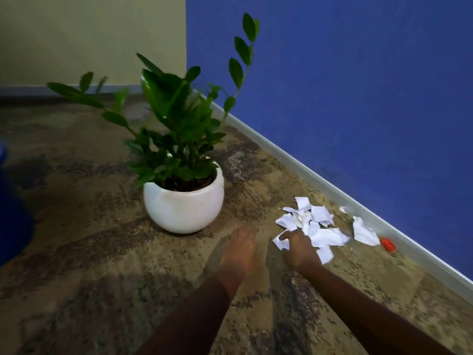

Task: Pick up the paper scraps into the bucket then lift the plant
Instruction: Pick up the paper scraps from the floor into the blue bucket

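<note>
Scraps [320, 226] on floor [102, 252] right of plant [176, 119]: light, limp, pinch several together. Right hand [299, 248] grip curls round one scrap; left hand [239, 249] flat, empty. Pot [183, 208] smooth, probably heavy: cup both sides.

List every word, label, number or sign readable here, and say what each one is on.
No text can be read anywhere in this view.
Paper scraps: white, with one faint greenish patch too blurred to read.
Plant pot, red object, blue wall: no writing visible.
</note>
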`<state>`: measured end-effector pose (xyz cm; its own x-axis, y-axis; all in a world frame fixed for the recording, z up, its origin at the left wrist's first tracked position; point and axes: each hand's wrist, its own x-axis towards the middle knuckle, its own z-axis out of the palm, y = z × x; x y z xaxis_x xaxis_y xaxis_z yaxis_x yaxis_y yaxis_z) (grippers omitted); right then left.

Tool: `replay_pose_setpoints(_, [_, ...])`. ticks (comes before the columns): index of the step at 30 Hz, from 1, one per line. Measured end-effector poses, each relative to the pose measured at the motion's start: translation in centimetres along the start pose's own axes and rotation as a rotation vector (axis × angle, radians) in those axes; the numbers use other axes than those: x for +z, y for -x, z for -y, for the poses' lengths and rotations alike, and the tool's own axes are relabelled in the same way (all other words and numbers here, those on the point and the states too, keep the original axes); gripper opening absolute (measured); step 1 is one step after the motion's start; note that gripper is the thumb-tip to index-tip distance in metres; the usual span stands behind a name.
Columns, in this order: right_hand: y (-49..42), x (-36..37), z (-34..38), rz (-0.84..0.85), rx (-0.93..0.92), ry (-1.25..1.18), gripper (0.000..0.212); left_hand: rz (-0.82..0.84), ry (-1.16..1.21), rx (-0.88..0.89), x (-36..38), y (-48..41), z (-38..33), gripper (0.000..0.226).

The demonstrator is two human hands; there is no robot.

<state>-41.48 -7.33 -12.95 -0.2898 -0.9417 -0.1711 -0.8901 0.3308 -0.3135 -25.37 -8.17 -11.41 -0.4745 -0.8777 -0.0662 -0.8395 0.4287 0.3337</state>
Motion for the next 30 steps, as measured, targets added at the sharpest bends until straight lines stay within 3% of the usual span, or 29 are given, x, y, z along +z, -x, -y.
replay_pose_setpoints(6, [-1.2,-1.3,-6.2,-0.04,-0.074,0.515,0.074,0.166,0.085,-0.059,3.2,-1.5,-3.0,0.071])
replay_pose_setpoints(12, [-4.2,-2.5,-9.1,0.135,0.088,0.353,0.114,0.204,0.09,-0.096,5.1,-2.1,-3.0,0.088])
replay_pose_setpoints(17, [-6.1,-2.7,-10.1,0.281,0.154,0.29,0.13,0.218,0.072,-0.119,5.3,-3.3,-2.7,0.098])
replay_pose_setpoints(21, [-7.0,-2.5,-11.0,0.398,0.158,0.182,0.124,0.202,0.061,-0.137,5.6,-3.3,-2.8,0.096])
replay_pose_setpoints(24, [-6.9,-2.1,-11.3,0.305,0.115,0.186,0.113,0.176,0.072,-0.152,5.8,-3.1,-2.9,0.088])
replay_pose_setpoints(30, [-4.5,-1.6,-10.9,0.143,0.039,-0.054,0.048,0.154,0.094,-0.168,6.1,-2.1,-3.6,0.08])
